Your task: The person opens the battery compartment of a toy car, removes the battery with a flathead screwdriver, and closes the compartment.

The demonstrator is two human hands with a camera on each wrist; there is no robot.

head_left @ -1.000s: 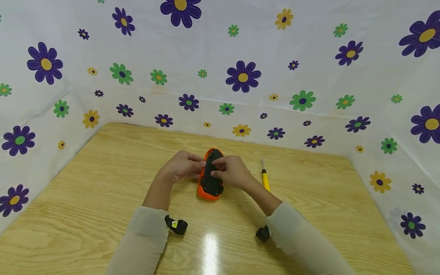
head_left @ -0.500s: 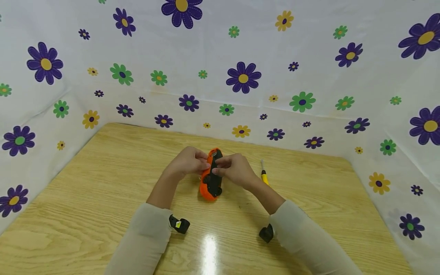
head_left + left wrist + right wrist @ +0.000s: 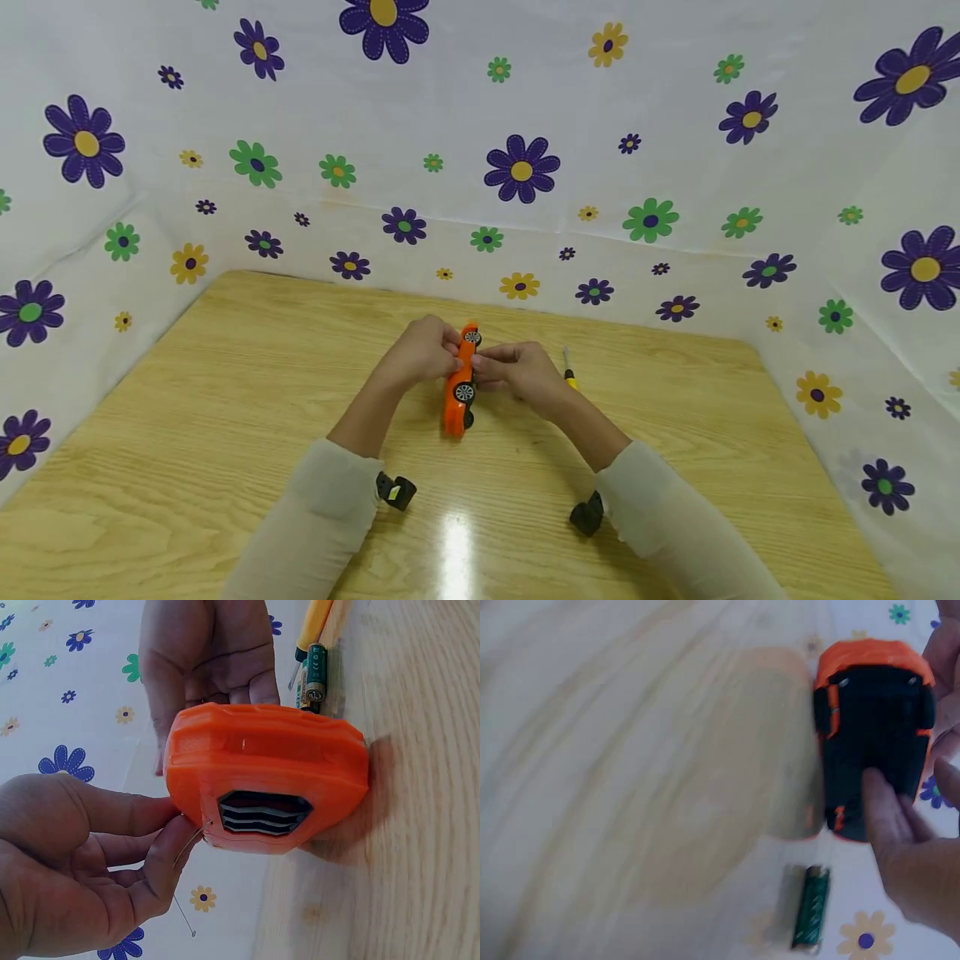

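An orange toy car (image 3: 459,387) stands tipped on its side on the table, wheels visible from above. My left hand (image 3: 427,354) pinches its body from the left with thumb and fingers. From the right, my right hand (image 3: 517,372) grips it, thumb by the upper side and fingers against the black underside (image 3: 874,720). The left wrist view shows the car's end with a black grille (image 3: 266,812). A thin wire (image 3: 186,846) sticks out by the left fingertips in that view.
A screwdriver (image 3: 570,371) with a yellow handle lies right of the right hand. Green batteries (image 3: 317,671) lie beside it in the left wrist view; one battery (image 3: 811,907) shows in the right wrist view. Flowered white cloth (image 3: 450,183) rises behind the wooden table (image 3: 247,375).
The car has rolled from underside facing up onto its side, so its wheels now show. Both hands turned with it, the left moving slightly right. The screwdriver lies as before.
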